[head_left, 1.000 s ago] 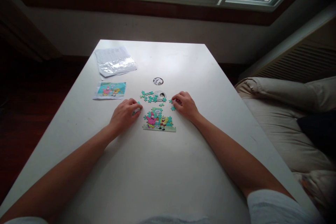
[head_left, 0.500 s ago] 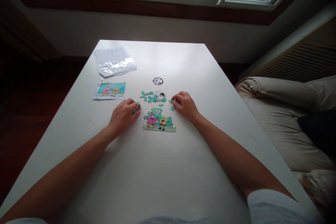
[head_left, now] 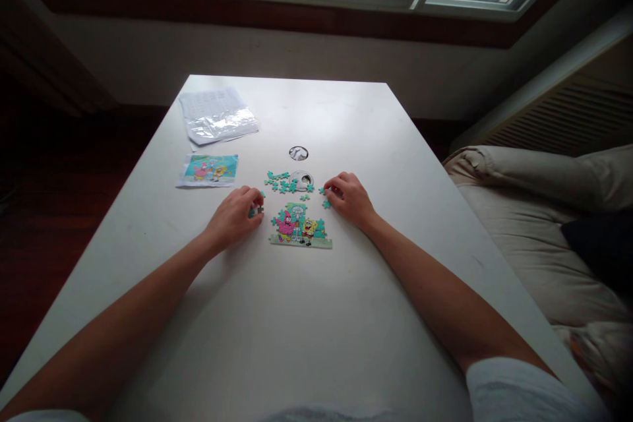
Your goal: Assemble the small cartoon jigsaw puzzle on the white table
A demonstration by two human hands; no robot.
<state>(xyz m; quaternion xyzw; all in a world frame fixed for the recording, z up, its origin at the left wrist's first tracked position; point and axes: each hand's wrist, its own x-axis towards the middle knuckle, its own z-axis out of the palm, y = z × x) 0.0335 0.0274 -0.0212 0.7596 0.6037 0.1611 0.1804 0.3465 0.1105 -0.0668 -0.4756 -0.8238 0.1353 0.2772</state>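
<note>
A partly joined jigsaw puzzle (head_left: 299, 231) with cartoon figures, one pink and one yellow, lies flat on the white table. To its left, my left hand (head_left: 237, 214) is closed in a pinch on a small jigsaw piece (head_left: 260, 210); more teal pieces show partly under its fingers. On the other side, my right hand (head_left: 350, 198) rests with curled fingers and a gap between thumb and index. Its fingertips are beside a loose teal piece (head_left: 321, 190), and another loose piece (head_left: 326, 204) lies just below. Several loose teal pieces (head_left: 284, 186) are scattered beyond the puzzle.
A picture sheet (head_left: 210, 170) with the same figures lies at the left. Behind it is a clear plastic bag with paper (head_left: 217, 119). A round hole (head_left: 299, 153) and a round lid-like disc (head_left: 306, 178) are at the table's middle. A couch (head_left: 534, 237) stands right.
My left hand's fingers have turned and drawn slightly back, so the piece in the pinch now shows upright. My right hand has stayed in place.
</note>
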